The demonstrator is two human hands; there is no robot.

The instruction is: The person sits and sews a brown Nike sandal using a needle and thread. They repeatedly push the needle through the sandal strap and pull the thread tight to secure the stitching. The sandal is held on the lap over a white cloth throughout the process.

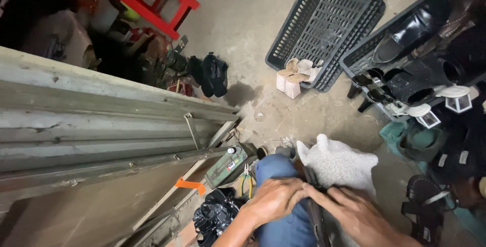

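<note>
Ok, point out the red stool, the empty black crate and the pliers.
red stool (174, 21): head view, on its front rail.
empty black crate (329, 21): head view, on its slotted floor.
pliers (246, 177): head view, on the handles.

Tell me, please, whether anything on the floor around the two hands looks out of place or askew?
Yes: the empty black crate lies tilted against a second crate of dark shoes, with a pale pair of heeled shoes tipped at its edge. Both hands, left and right, grip a dark shoe on the knee.

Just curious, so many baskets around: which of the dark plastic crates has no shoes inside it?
The dark crate at top centre, tilted on the floor; only a beige pair of heels stands outside its near corner. The crate to its right is piled with black shoes.
</note>
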